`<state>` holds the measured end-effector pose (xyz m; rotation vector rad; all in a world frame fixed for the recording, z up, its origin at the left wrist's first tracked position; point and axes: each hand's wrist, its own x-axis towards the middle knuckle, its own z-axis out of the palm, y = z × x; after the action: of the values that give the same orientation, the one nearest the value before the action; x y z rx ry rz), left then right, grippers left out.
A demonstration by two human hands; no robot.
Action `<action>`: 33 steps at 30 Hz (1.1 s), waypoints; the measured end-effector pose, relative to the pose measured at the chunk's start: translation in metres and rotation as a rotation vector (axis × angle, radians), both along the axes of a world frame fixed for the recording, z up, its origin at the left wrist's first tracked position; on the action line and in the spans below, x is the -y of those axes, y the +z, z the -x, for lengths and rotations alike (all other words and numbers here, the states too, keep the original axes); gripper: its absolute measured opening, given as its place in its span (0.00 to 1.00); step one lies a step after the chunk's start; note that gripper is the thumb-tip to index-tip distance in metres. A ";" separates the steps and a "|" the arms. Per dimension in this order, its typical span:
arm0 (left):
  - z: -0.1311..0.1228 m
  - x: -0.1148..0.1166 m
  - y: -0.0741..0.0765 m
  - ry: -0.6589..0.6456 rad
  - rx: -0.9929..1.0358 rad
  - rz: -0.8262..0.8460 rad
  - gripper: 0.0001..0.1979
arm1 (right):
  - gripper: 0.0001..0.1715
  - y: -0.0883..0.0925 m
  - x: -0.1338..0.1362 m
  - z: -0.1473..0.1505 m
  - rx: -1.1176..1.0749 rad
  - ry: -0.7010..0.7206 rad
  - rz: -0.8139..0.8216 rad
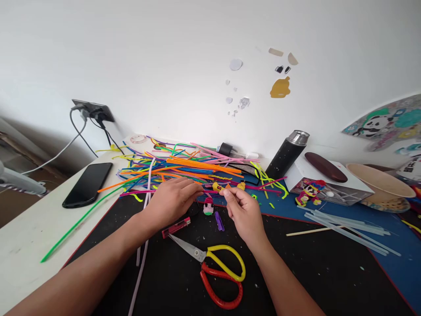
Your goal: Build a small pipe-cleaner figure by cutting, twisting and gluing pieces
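Observation:
My left hand [173, 199] lies knuckles up at the near edge of a heap of coloured pipe cleaners [187, 169], its fingers bent and pinching the end of a small yellow and orange piece [217, 187]. My right hand [245, 210] is closed in a pinch on the other end of that piece. Just below the two hands a small pink, white and green pipe-cleaner figure [208, 206] stands on the black mat [171, 281], with a short purple piece [219, 220] beside it.
Yellow and red scissors [219, 270] and a red cutter [176, 227] lie on the mat. A black phone [88, 184] rests left, a wall socket [94, 109] behind it. A black flask [287, 154], a box with a dark case [324, 166], a bowl [381, 182] and clear glue sticks [348, 226] sit right.

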<state>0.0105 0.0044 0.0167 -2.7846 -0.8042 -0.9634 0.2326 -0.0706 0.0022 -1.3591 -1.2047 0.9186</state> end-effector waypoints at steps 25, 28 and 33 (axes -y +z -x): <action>-0.009 0.011 -0.005 -0.143 -0.024 0.087 0.13 | 0.17 -0.008 0.001 0.005 0.276 0.056 -0.063; -0.008 0.009 -0.006 -0.093 -0.016 0.061 0.14 | 0.18 -0.008 0.002 0.006 0.280 0.073 -0.061; -0.007 0.006 -0.006 -0.050 -0.046 0.069 0.15 | 0.14 -0.009 0.004 0.006 0.281 0.099 -0.085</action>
<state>0.0173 -0.0017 0.0111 -2.8869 -0.7799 -0.8915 0.2264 -0.0744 -0.0072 -1.4021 -1.5187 0.7514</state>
